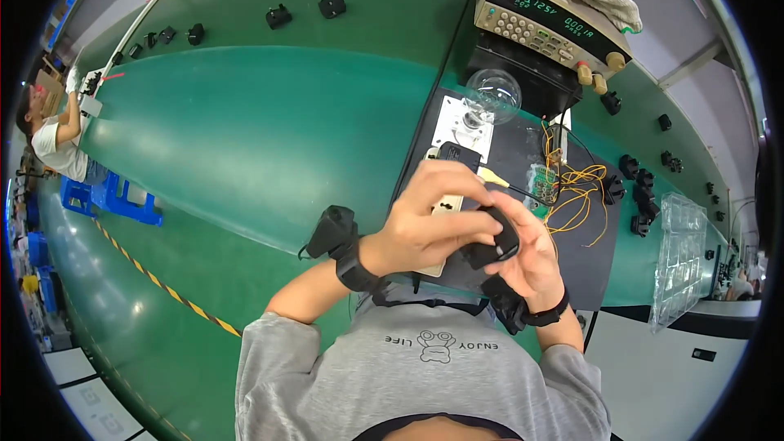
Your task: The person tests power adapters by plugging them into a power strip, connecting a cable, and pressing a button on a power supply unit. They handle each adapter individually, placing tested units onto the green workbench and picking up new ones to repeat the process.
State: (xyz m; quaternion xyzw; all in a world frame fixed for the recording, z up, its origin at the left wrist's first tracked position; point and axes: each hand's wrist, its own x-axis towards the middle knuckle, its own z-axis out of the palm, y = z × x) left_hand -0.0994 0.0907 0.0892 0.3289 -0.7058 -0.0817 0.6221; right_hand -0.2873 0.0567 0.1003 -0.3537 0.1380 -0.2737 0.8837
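In front of my chest I hold a small black power adapter [495, 242], with both hands closed around it. My left hand [429, 216] pinches it from the left with thumb and fingers. From the right, my right hand [529, 255] cups it, and its fingertips touch the upper side. Behind my left hand lies a whitish power strip [447, 202], partly hidden. A black block [460, 155] sits at its far end. A black cable with a yellow plug [492, 177] passes just beyond my fingers. The adapter's prongs, if any, are hidden.
A bench meter [547, 20] stands on a black box at the back. Before it, a clear glass bulb [493, 96] rises from a white board. A green circuit board [542, 183] with loose yellow wires [584, 188] lies rightward. Several black adapters [643, 196] and clear plastic trays [679, 253] are farther right. A person sits far left.
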